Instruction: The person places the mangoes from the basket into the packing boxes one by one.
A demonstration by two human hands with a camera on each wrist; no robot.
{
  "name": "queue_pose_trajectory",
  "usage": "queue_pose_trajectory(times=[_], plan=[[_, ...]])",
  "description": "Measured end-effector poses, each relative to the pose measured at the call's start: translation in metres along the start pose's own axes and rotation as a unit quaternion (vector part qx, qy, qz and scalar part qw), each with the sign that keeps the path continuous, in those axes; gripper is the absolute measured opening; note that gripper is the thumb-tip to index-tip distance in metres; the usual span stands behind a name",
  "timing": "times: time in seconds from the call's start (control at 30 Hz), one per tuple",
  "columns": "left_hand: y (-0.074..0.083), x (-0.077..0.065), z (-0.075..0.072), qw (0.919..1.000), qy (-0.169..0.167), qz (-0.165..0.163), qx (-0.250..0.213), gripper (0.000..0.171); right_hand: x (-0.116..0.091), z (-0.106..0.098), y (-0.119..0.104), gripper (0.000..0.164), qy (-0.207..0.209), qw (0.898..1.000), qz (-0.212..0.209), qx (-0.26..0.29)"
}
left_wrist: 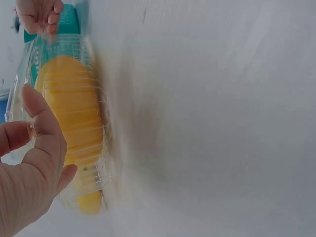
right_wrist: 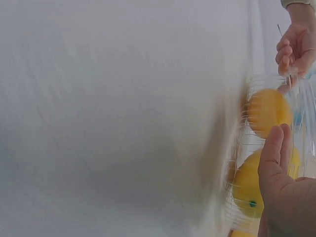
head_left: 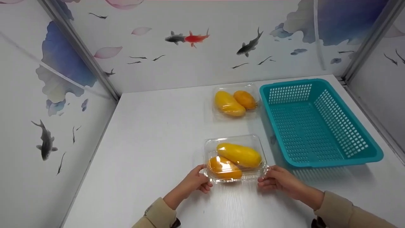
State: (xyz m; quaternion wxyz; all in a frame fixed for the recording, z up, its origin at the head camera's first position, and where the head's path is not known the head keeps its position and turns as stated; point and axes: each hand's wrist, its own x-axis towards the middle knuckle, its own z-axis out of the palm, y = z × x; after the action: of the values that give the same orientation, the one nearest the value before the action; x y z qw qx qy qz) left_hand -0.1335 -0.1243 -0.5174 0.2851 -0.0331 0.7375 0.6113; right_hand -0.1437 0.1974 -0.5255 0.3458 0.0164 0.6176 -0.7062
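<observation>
Both hands hold a clear plastic clamshell box (head_left: 211, 146) by its near corners, low over the white table. Inside lie a long yellow mango (head_left: 239, 154) and a shorter orange mango (head_left: 224, 167). My left hand (head_left: 193, 181) pinches the rim at the near left corner between thumb and index finger; the left wrist view shows this pinch close up. My right hand (head_left: 281, 180) grips the near right corner, its other fingers curled below the rim. In the right wrist view, the palm and fingers (right_wrist: 274, 158) partly cover the box's side.
Behind it stands a second clear box (head_left: 218, 115) with a yellow and an orange mango inside. To the right is a teal plastic basket (head_left: 280, 139) with nothing in it. White panels (head_left: 202, 69) printed with fish and petals enclose the table (head_left: 152, 136) at back and sides.
</observation>
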Motion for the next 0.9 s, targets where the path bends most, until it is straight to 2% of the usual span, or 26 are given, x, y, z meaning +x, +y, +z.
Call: queue_pose_trajectory(times=[0.27,0.4,0.7,0.9], plan=[[0.005,0.001,-0.001,0.9999,0.003,0.007,0.015,0.061,0.0,0.0,0.0,0.017,-0.001,1.0,-0.016,0.008],[0.007,0.002,-0.002,0.9998,0.004,0.008,0.016,0.06,0.0,0.0,-0.001,0.017,0.0,1.0,-0.019,0.017],[0.011,0.018,-0.005,0.9998,0.019,-0.004,0.01,0.059,0.01,-0.001,-0.003,0.036,0.04,0.998,-0.042,0.026],[0.019,0.037,-0.009,0.9992,0.036,-0.014,0.006,0.058,0.029,-0.002,-0.008,0.045,0.105,0.992,-0.069,0.007]])
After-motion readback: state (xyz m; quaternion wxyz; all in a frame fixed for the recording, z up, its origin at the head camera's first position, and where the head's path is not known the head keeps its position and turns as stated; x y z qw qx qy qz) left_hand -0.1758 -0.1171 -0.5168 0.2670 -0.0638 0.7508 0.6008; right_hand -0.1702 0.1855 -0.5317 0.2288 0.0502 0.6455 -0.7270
